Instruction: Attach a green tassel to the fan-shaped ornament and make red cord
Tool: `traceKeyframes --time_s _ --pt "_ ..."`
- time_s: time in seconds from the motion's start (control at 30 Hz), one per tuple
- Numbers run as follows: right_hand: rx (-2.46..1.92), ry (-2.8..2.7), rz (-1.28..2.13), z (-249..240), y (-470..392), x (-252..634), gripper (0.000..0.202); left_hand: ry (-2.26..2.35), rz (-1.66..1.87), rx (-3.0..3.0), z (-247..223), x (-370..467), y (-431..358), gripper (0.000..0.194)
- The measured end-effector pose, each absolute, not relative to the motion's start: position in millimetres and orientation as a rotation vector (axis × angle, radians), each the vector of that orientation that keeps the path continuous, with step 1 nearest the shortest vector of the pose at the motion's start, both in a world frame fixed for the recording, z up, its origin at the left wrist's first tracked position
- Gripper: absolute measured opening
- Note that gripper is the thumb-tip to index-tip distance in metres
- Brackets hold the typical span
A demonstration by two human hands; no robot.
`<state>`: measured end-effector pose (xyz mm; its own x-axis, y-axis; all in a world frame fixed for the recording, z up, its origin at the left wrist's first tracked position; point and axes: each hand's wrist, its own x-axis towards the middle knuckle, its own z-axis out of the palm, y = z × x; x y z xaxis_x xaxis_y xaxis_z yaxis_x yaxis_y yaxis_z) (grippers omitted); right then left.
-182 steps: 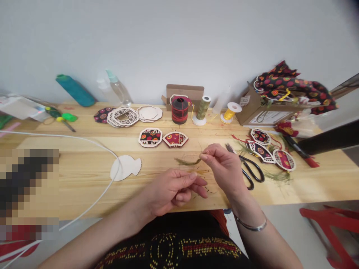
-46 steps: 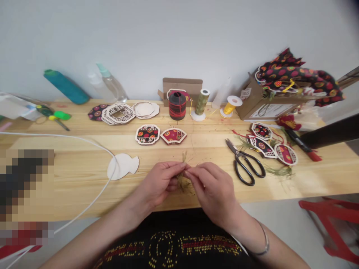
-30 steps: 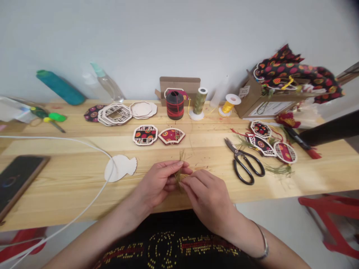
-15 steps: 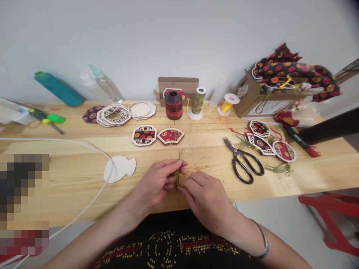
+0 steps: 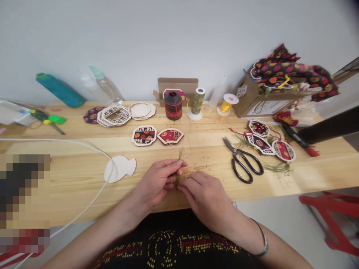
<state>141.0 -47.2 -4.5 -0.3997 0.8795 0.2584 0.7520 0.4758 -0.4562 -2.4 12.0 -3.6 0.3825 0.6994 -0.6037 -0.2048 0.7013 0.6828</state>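
Note:
Close to the table's front edge, my left hand (image 5: 162,178) pinches a small bunch of olive-green threads (image 5: 181,154) between thumb and fingers, the loose ends poking up above the thumb. My right hand (image 5: 204,190) is closed just beside it, its thumb and forefinger gripping the lower part of the same threads. The fingers hide much of the bunch. Beyond my hands lie a fan-shaped wooden pendant (image 5: 171,136) with red fabric and an octagonal one (image 5: 144,135) with dark fabric. Black-handled scissors (image 5: 243,160) rest to the right.
A white vase-shaped cutout (image 5: 119,169) lies left, crossed by a white cable (image 5: 92,146). Along the wall stand a red-black thread spool (image 5: 173,106), a green spool (image 5: 199,101), a yellow spool (image 5: 226,105) and a cardboard box (image 5: 266,102). Several finished pendants (image 5: 260,144) lie right.
Almost nothing differs. Both hands keep their hold on the threads in the same place, and the view has shifted very slightly.

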Motion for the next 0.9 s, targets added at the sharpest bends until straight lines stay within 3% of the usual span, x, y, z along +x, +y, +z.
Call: traceKeyframes --time_s 0.23,0.4,0.5,0.63,0.9 --pt "-1.522 -1.774 0.654 4.1 -30.0 165.9 0.023 1.083 0.632 0.687 3.3 -0.9 10.5 0.018" --pt "-1.368 -1.269 1.478 -5.2 -9.4 170.3 0.02 1.026 0.6 0.808 7.1 0.7 7.7 0.018" --pt "-1.219 -1.001 1.776 -10.9 -6.3 165.7 0.022 0.99 0.554 0.853 7.6 -0.1 6.1 0.024" --pt "-1.114 -0.83 1.927 -12.9 -5.8 163.0 0.021 0.942 0.503 0.839 6.9 -2.5 5.1 0.033" --pt "-1.03 -0.727 1.951 -14.3 -4.6 160.7 0.021 0.921 0.438 0.765 5.2 -4.0 2.7 0.022"
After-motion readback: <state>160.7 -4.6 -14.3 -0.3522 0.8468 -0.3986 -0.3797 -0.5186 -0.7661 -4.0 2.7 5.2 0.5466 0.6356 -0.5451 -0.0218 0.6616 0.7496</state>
